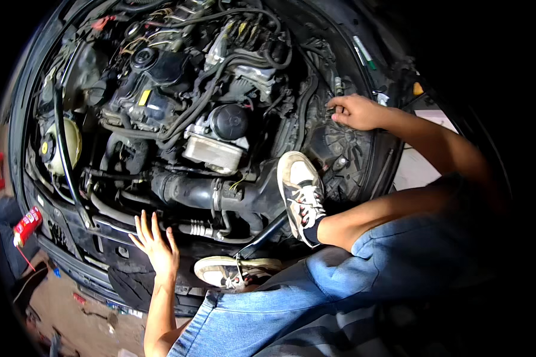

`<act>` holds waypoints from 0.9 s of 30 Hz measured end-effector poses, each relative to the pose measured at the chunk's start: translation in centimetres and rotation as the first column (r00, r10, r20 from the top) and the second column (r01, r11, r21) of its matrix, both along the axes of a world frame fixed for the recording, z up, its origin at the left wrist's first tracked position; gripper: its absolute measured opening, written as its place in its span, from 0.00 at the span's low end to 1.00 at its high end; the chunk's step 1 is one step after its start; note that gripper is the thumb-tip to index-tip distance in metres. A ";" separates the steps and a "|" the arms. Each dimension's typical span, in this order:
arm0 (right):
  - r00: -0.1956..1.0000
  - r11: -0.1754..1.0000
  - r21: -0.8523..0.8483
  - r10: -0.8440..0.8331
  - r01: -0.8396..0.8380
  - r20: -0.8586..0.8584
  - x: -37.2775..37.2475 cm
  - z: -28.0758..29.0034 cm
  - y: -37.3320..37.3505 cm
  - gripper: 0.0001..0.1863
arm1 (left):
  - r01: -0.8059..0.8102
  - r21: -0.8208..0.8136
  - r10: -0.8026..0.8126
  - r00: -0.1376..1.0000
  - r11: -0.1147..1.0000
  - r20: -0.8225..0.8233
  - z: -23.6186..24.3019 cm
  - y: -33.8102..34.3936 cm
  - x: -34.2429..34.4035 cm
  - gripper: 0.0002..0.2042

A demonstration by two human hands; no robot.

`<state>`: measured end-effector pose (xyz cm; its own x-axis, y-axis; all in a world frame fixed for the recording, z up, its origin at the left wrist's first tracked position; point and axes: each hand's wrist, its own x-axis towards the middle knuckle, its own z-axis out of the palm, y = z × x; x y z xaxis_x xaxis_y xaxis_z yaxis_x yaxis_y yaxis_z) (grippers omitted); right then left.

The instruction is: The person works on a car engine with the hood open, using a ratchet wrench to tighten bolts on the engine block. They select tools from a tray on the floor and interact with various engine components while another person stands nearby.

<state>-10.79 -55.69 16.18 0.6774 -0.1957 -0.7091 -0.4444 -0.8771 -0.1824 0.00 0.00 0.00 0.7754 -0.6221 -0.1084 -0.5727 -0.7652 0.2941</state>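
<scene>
My left hand (pixel 156 245) is open, its fingers spread over the front cross panel (pixel 113 229) of a car's open engine bay. Close ahead of its fingertips runs a dark hose with a ribbed silver section (pixel 201 229). Over at the right side of the bay, my right hand (pixel 358 112) is closed, with thumb and fingers curled together. Whatever it grips, if anything, is too small to make out. Just beyond its fingers stands a small metal cylindrical fitting (pixel 338 85). The engine's round black filter cap (pixel 228 122) lies between the hands.
My sneakers stand in the bay, one shoe (pixel 301 184) by the wide black intake pipe (pixel 250 195), another shoe (pixel 220 271) at the front edge. A pale coolant tank (pixel 71 146) and red spray can (pixel 27 226) are left. A green-and-white pen (pixel 364 52) lies far right.
</scene>
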 end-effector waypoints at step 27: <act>0.998 0.997 0.052 0.059 -0.060 0.022 2.4 -2.7 -2.1 0.25 | -0.840 -0.017 0.074 0.067 0.542 -0.995 -4.6 -22.5 1.6 0.15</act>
